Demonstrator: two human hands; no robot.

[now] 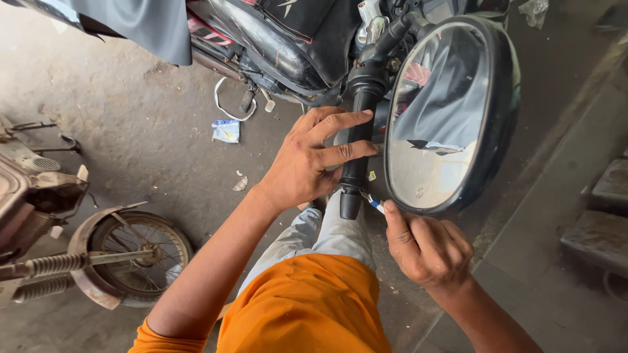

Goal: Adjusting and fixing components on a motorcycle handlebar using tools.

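Note:
My left hand (307, 160) wraps around the black handlebar grip (356, 150) of a motorcycle, fingers laid across it. My right hand (425, 245) sits just below the round black-rimmed mirror (451, 111), pinching a small white and blue wire or connector (374, 202) next to the grip's end. The grip's lower end pokes out under my left palm.
The motorcycle's black body and seat (281, 39) lie at the top. Another machine's spoked wheel with a rusty mudguard (131, 252) and springs (46, 268) stands at the left. Scraps of paper (226, 131) lie on the concrete floor. Concrete steps (602, 216) are at the right.

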